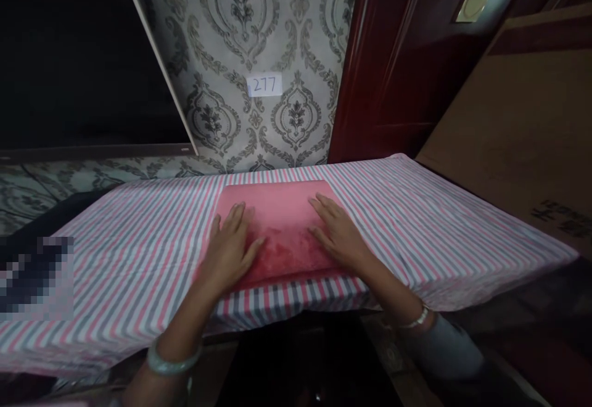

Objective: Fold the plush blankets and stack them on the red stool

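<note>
A flat rectangular pink-red piece (282, 209) lies in the middle of the striped tablecloth, paler at the far side and deeper red with darker patches toward me. Whether it is folded cloth or another soft sheet, I cannot tell. My left hand (229, 250) rests at its left side, fingers stretched out and thumb pointing inward. On its right side lies my right hand (340, 234), open too, with the fingers reaching forward and left. Neither hand grips anything.
The striped tablecloth (444, 222) covers a table and hangs over its front edge. A dark screen (87, 55) stands at the back left. At the right leans a big cardboard box (522, 129). A paper marked 277 (264, 84) is on the patterned wall.
</note>
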Motion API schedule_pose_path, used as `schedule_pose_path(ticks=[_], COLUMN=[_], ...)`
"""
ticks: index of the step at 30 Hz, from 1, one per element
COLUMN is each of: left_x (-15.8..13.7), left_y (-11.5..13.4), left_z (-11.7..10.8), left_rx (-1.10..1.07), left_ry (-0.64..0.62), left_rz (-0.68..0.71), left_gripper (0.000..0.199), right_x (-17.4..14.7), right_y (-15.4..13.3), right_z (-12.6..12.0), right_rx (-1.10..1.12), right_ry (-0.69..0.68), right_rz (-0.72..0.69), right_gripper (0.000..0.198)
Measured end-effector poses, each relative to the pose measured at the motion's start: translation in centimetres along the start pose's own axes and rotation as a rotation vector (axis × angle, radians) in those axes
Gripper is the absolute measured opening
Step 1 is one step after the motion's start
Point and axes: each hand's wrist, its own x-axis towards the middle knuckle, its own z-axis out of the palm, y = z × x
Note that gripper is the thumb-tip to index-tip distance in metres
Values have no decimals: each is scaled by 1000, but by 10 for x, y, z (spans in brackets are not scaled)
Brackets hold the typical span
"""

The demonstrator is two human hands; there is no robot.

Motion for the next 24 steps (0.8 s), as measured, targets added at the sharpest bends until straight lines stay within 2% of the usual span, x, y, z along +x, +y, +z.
schedule_pose_path(ticks=[2,4,8,19,21,24], left_x=[9,8,-4,-3,-4,-12], left_y=[6,6,-2,0,3,14], left_z=[12,27,48,45,40,33], left_rx=[47,64,66,33,29,5], left_ry=[-78,-161,-209,-182,-170,-140], left_rz=[-47,-113,-159,-155,-157,-109], left_gripper=[70,73,76,76,74,59], right_x=[11,8,-8,-5,-3,5], right_y=[-1,4,16,14,15,11], right_z=[19,38,57,53,50,39], right_rx=[-117,-210,-271,-271,-258,-221], right_ry=[-126,-220,-258,-315,-353,-471], right_rz=[36,82,94,124,141,195], right_gripper=[64,64,63,63,63,61])
